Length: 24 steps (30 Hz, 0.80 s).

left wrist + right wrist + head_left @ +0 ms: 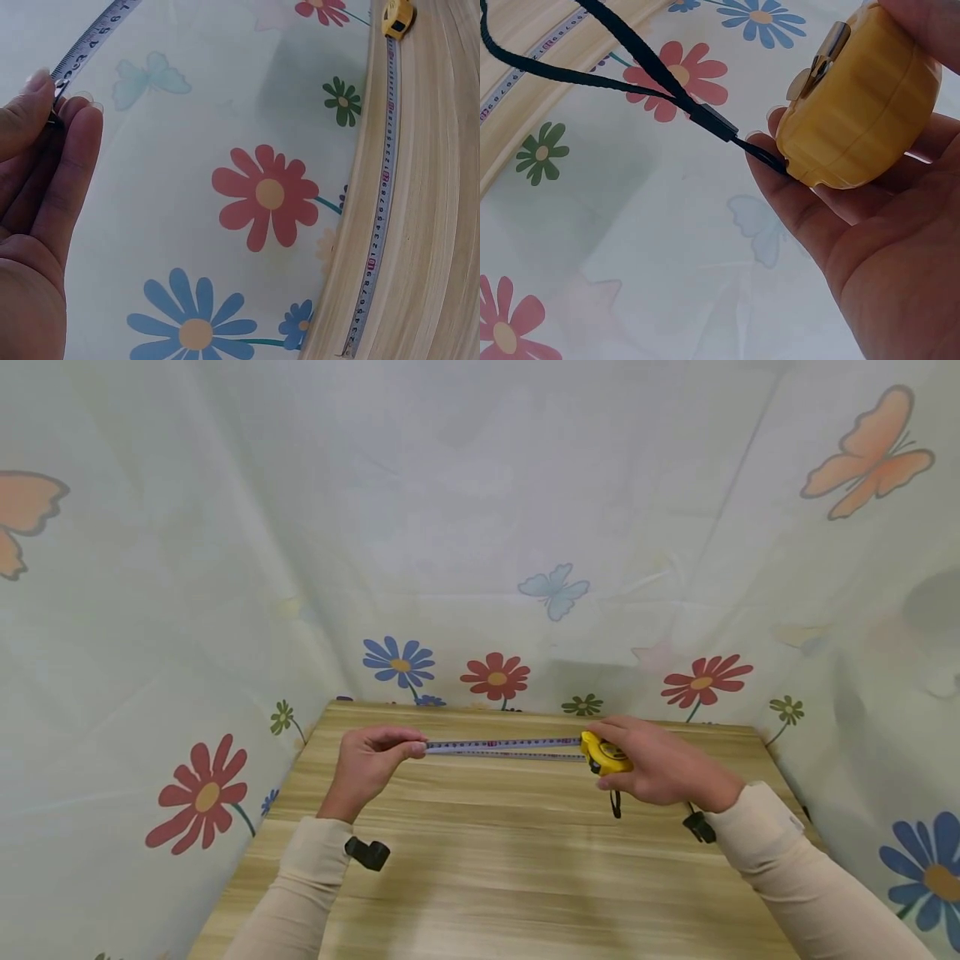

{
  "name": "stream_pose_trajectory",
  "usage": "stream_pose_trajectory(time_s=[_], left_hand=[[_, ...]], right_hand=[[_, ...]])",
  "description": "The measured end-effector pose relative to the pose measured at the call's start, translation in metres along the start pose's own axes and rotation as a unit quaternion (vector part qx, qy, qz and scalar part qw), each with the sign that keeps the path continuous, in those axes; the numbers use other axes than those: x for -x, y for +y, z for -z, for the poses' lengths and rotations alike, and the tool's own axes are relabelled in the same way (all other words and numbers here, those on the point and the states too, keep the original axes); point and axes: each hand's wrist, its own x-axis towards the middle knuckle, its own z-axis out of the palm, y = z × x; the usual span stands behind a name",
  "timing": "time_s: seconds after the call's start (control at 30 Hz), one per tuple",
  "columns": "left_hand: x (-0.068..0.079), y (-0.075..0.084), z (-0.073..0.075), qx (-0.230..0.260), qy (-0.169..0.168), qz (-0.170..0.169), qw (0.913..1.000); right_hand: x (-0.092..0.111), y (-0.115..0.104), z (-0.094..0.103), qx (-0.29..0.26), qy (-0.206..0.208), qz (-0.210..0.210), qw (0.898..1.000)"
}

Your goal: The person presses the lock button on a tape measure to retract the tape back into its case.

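Note:
In the head view my left hand [371, 764] pinches the end of a tape measure's blade [502, 744] between thumb and fingers. The blade runs taut to the yellow tape measure [862, 105], which my right hand [660, 764] grips by its case. A black wrist strap [716, 122] hangs from this case. A second yellow tape measure [399, 18] lies on the wooden table with its blade [381, 202] pulled out straight along the top. From the head, the held blade stretches just above that lying blade, and the second case is mostly hidden.
The wooden table [480, 860] has its far edge against a pale curtain [450, 527] printed with flowers and butterflies. The curtain also hangs along both sides. Each wrist wears a small black camera mount [367, 853].

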Motion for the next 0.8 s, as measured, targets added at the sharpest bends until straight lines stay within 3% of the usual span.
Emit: stream_pose_trajectory(time_s=[0.8], left_hand=[[0.0003, -0.0012, -0.0032, -0.014, -0.019, -0.026, 0.9994]], right_hand=[[-0.0015, -0.0027, -0.0017, 0.008, 0.007, 0.025, 1.0]])
